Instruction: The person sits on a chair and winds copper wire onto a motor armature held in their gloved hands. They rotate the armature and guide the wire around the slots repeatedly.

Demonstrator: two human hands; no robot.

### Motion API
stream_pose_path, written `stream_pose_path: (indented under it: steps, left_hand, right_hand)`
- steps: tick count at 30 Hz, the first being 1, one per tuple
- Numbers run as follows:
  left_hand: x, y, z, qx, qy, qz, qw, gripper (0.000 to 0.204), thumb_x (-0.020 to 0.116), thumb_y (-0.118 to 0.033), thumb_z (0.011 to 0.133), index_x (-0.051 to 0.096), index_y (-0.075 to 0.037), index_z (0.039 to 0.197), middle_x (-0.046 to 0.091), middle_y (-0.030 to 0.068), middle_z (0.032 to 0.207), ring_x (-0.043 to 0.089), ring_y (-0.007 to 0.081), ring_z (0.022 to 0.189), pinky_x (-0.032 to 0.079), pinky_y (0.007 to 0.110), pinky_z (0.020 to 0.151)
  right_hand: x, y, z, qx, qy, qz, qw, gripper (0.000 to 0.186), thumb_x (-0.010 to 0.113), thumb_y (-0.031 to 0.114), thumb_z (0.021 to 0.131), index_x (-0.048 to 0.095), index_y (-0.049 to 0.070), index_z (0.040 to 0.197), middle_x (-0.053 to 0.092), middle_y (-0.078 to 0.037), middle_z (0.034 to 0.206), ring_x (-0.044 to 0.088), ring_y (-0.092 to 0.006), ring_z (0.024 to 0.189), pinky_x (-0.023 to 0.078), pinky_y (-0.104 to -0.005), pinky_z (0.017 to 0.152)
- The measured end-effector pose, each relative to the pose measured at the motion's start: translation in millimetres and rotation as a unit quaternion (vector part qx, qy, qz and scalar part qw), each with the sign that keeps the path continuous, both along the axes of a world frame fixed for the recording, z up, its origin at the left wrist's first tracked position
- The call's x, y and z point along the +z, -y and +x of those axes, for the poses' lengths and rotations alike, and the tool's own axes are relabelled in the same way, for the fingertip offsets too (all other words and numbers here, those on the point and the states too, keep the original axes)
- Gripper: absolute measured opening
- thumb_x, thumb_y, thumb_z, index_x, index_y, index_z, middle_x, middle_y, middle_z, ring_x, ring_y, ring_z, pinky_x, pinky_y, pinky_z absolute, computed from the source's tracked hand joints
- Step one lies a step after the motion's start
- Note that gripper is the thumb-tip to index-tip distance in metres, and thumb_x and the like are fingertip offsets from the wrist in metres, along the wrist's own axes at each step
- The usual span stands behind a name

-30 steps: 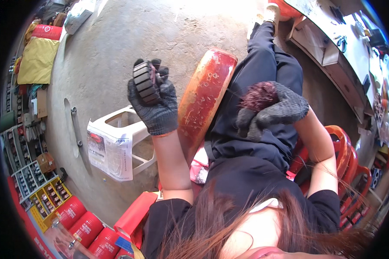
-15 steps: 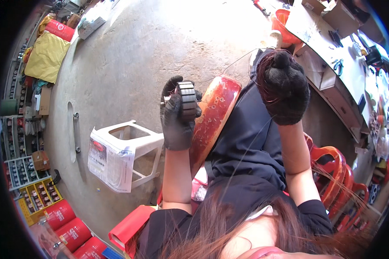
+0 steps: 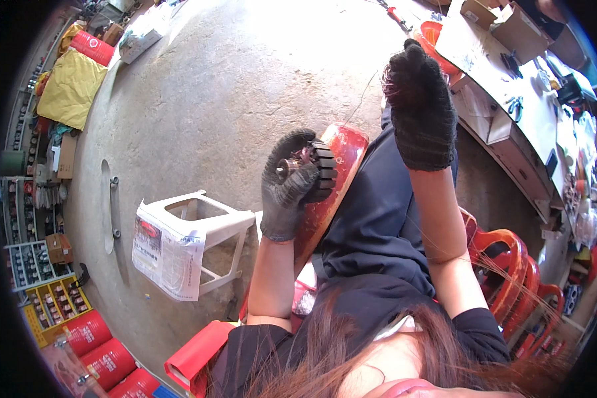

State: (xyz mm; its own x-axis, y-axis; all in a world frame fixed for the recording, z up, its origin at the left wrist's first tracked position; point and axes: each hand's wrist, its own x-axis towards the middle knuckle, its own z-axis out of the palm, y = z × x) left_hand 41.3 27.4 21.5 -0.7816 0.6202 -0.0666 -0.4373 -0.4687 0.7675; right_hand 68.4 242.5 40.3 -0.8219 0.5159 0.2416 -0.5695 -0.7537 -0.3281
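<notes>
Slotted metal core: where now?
Near the middle of the head view, the slotted metal core is in the grip of the left hand, seen against the worn red armrest and right of the white stool.

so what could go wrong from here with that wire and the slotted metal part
The thin strand that seems to run from the bunched wire in the gloved right hand could snag on the red wooden piece, whose end it appears near. The slotted metal core, gripped only by the gloved left hand, might slip and drop.
</notes>
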Motion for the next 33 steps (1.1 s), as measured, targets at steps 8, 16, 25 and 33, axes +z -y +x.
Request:
stream_pose_path:
  steps: [8, 16, 25, 33]
  left_hand:
    - [4, 4, 3, -0.076, 0.008, -0.024, 0.997, 0.050, 0.072, -0.006, 0.075, 0.052, -0.002, 0.120, 0.062, 0.0075, 0.097, 0.062, 0.0149, 0.084, 0.052, 0.028, 0.072]
    - [-10, -7, 8, -0.089, -0.062, -0.118, 0.987, 0.048, 0.075, -0.002, 0.072, 0.055, -0.001, 0.115, 0.061, 0.0075, 0.105, 0.060, 0.0143, 0.094, 0.050, 0.028, 0.083]
    - [-9, -6, 11, -0.132, -0.045, -0.114, 0.984, 0.049, 0.070, 0.001, 0.075, 0.050, 0.002, 0.120, 0.061, 0.0132, 0.095, 0.061, 0.0185, 0.082, 0.053, 0.031, 0.069]
    - [-10, -1, 3, -0.095, -0.069, -0.065, 0.991, 0.049, 0.072, -0.002, 0.074, 0.053, 0.002, 0.119, 0.060, 0.0109, 0.099, 0.060, 0.0175, 0.088, 0.051, 0.030, 0.077]
  right_hand:
    - [7, 5, -11, -0.181, 0.126, 0.104, 0.970, 0.028, 0.055, 0.017, 0.093, 0.059, -0.004, 0.111, 0.064, -0.017, 0.109, 0.064, -0.0240, 0.097, 0.053, -0.0311, 0.080]
    - [1, -50, 0, 0.168, 0.023, -0.159, 0.972, 0.029, 0.049, 0.009, 0.092, 0.056, -0.006, 0.116, 0.061, -0.020, 0.114, 0.062, -0.0253, 0.103, 0.053, -0.0330, 0.089]
    - [22, 13, -15, -0.345, 0.154, 0.187, 0.907, 0.030, 0.046, 0.010, 0.095, 0.055, -0.006, 0.119, 0.062, -0.020, 0.114, 0.063, -0.0269, 0.101, 0.051, -0.0352, 0.093]
    - [16, -17, 13, -0.336, 0.115, 0.753, 0.554, 0.026, 0.058, 0.004, 0.087, 0.059, 0.002, 0.113, 0.063, -0.013, 0.111, 0.062, -0.0255, 0.099, 0.049, -0.0320, 0.085]
